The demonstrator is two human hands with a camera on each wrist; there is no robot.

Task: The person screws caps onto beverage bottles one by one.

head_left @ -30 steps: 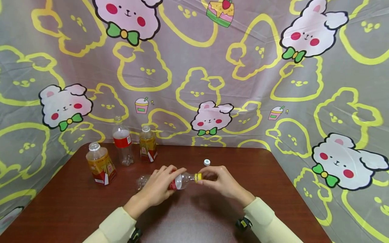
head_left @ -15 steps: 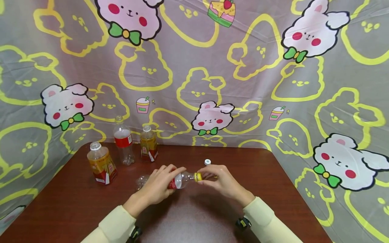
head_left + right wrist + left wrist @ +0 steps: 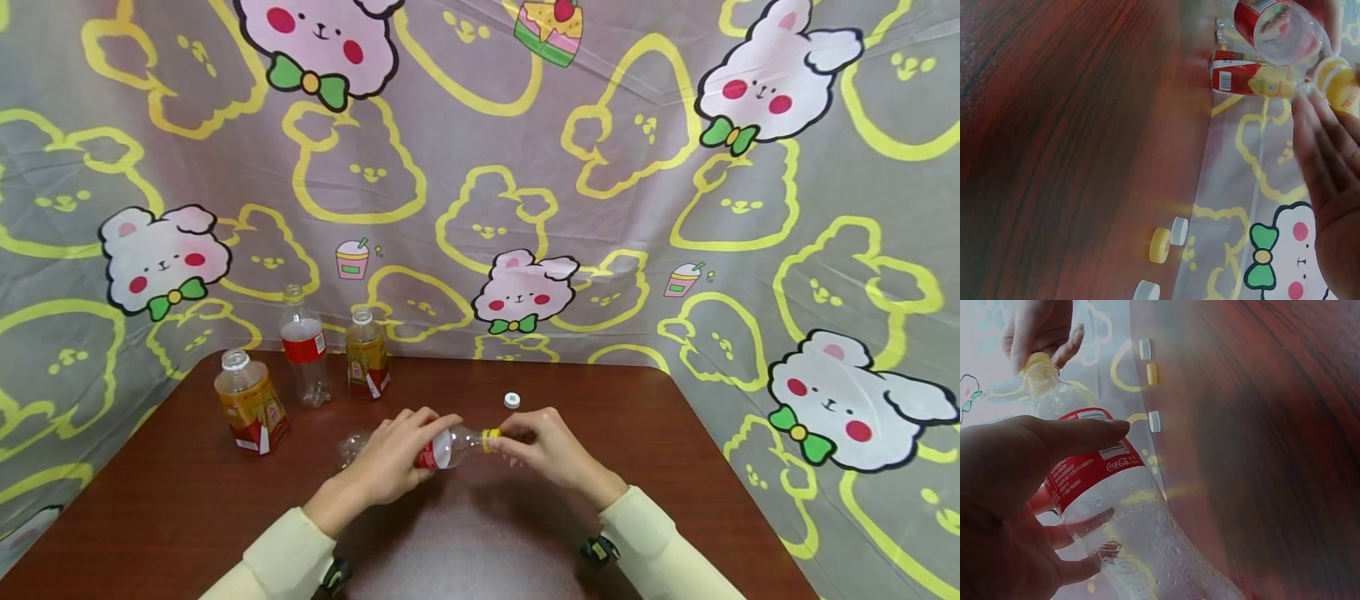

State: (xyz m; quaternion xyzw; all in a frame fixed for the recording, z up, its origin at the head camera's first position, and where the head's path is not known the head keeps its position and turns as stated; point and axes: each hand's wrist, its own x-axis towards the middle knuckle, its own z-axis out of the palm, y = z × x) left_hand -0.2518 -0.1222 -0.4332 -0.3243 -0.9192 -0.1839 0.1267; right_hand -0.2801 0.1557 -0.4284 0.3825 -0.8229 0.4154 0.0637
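My left hand (image 3: 393, 458) gripped the clear bottle (image 3: 444, 451), tilted nearly onto its side over the table (image 3: 660, 454). My right hand (image 3: 553, 450) pinched its yellow cap (image 3: 491, 439) at the neck; the thumb had just shifted up over the cap, which suggested I was turning it. Beyond lay 3 loose caps (image 3: 1152, 374); to the left, 3 bottles (image 3: 303, 350) stood upright.

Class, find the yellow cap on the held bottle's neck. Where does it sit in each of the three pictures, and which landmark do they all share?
Head: yellow cap below the picture's center.
Left wrist: yellow cap at upper left.
Right wrist: yellow cap near the right edge, upper part.
Shared landmark: the red label around the bottle.
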